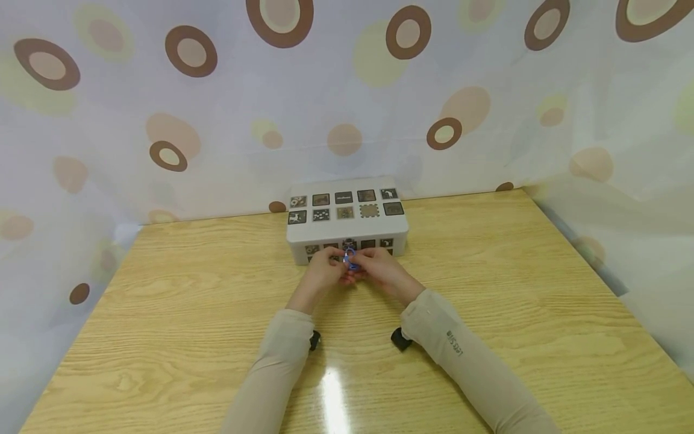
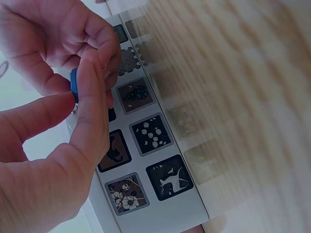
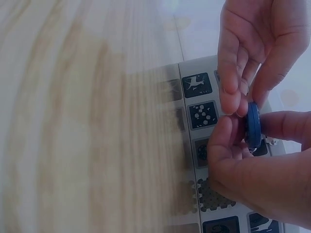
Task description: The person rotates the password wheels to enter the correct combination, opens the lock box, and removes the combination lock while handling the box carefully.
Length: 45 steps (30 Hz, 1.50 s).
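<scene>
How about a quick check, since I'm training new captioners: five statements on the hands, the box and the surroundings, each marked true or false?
1. The left hand and right hand both hold a small blue object. True.
2. The white box stands open. False: its lid is closed.
3. The box stands on a wood-grain table. True.
4. Both forearms are covered in dark blue cloth. False: the sleeves are beige.
5. Ovals decorate the pale backdrop behind the box. True.
</scene>
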{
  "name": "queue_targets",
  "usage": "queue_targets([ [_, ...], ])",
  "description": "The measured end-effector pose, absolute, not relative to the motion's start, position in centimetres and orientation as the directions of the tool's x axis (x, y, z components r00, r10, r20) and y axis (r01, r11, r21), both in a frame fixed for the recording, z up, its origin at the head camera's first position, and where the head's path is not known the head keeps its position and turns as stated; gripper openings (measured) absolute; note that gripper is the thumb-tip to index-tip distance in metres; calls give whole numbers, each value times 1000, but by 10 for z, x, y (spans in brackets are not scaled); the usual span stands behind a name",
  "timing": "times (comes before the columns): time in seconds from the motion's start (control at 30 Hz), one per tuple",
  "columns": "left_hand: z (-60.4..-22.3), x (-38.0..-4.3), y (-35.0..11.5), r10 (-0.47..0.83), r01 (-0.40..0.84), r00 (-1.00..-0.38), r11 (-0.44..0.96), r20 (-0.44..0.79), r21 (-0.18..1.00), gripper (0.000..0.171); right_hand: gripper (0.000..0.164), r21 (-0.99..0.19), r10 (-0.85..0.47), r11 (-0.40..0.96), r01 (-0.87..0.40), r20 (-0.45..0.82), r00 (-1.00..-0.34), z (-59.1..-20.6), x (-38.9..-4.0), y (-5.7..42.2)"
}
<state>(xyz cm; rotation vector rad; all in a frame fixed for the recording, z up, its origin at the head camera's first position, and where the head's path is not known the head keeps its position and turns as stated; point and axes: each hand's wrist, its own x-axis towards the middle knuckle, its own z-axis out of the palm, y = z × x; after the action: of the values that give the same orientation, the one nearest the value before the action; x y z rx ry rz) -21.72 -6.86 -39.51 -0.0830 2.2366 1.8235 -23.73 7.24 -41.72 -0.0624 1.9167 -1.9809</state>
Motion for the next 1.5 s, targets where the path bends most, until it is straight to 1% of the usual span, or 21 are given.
queue_targets([
  [0.1,-395,-217,-69,114,-203,-966,217,-232,955,33,32,-970,-301,3,241,-231,-925,-418,-238,72],
  [0.33,-395,-217,-68,114,-213,-965,193,-238,958,33,34,-966,-309,-50,253,-226,-924,-418,-240,73],
  [0.63,-398,-218,-69,128,-205,-965,192,-231,960,33,33,-964,-312,-8,265,-249,-917,-418,-240,74],
  [0.77,-398,-218,-69,124,-205,-965,189,-230,960,33,34,-968,-325,6,252,-240,-915,-419,-239,74],
  [0.93,-397,-218,-68,117,-201,-967,191,-226,961,33,32,-971,-326,-4,239,-225,-918,-419,-239,74],
  [1.37,-396,-217,-68,120,-191,-969,196,-216,962,31,32,-967,-300,4,254,-243,-922,-420,-239,72],
  [1.5,-396,-217,-68,117,-190,-970,189,-214,963,31,33,-966,-311,-20,259,-241,-920,-420,-240,73],
])
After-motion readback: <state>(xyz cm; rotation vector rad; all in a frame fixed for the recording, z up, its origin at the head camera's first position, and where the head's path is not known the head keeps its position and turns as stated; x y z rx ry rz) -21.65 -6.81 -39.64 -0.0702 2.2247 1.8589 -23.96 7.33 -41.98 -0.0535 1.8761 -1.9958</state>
